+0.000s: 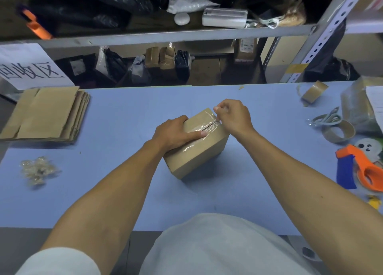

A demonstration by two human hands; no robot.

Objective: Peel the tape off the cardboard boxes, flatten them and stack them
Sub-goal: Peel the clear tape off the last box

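**Peeling the top seam of a small box**

We see the box (196, 144) at the centre of the counter (116, 113), its long axis running from near-left to far-right. The left hand (174, 133) presses flat on the lid; the right hand (234, 115) pinches the clear tape (209, 126) at the far corner. We judge the cardboard light and stiff, the tape thin, clingy and easily torn; hold it near the seam.

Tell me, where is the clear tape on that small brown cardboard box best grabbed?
Grip the clear tape at its lifted far end, from the right, where the right hand already pinches it. That end stands off the small brown cardboard box, while the left hand presses the lid.
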